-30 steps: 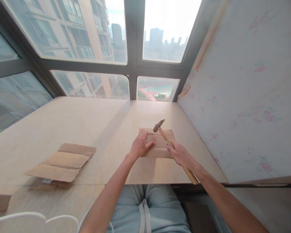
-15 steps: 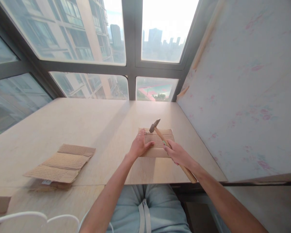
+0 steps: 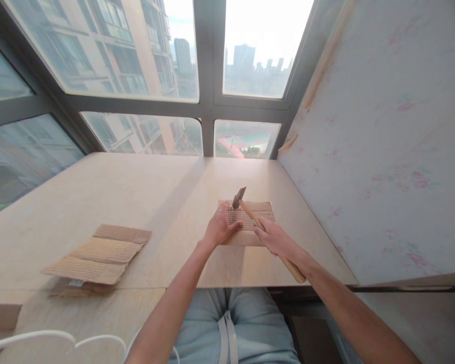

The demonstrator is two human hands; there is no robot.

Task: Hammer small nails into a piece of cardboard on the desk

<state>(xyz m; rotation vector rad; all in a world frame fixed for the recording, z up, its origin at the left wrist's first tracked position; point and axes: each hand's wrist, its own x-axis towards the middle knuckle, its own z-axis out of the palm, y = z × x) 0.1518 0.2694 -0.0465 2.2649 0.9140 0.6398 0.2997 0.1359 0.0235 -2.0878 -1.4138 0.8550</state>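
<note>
A wooden block (image 3: 246, 236) lies on the table near its front edge, with a perforated cardboard sheet (image 3: 243, 217) on top and a row of small nails along the sheet's far edge. My left hand (image 3: 219, 226) rests on the sheet's left part, fingers pinched at a nail in that row. My right hand (image 3: 275, 237) grips the wooden handle of a hammer (image 3: 239, 198). The hammer's metal head sits just above the nail row, beside my left fingertips.
A stack of perforated cardboard sheets (image 3: 96, 254) lies at the table's left front. The light wooden table (image 3: 144, 192) runs back to large windows. A pale wall panel (image 3: 382, 141) stands close on the right. A white chair back (image 3: 56, 338) shows at lower left.
The hammer head has swung left and down, from above the sheet's middle to just over the nail row by my left fingers. My left hand has stayed in place.
</note>
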